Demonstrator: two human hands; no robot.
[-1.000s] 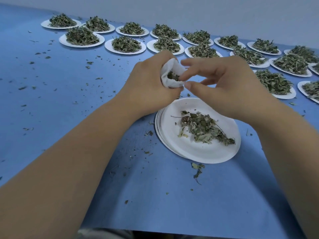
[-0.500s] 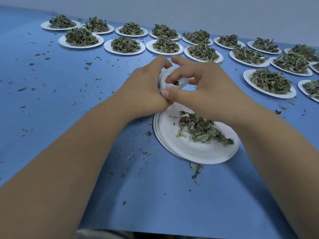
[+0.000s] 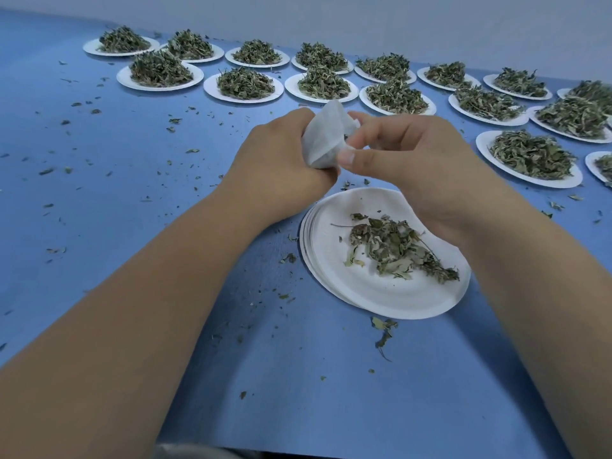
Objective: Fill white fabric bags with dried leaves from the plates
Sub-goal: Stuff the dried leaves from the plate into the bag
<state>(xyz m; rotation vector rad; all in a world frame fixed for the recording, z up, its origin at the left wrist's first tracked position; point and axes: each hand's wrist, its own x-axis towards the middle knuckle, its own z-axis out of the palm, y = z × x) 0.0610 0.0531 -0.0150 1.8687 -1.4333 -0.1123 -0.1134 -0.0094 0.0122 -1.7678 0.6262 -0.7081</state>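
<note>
Both hands grip white bag (image 3: 326, 137) above plate (image 3: 390, 293).

bag (image 3: 326, 135): plain white
plates (image 3: 384, 293): white
leaves (image 3: 397, 248): dull green, some brownish
table (image 3: 132, 167): blue, leaf-flecked

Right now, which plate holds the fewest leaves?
The near plate atop a stack: only a thin scatter of leaves, while the far plates carry full heaps.

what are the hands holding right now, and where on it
Both hold the white bag: the left hand grips its lower body, the right hand pinches the edge of its mouth.
</note>
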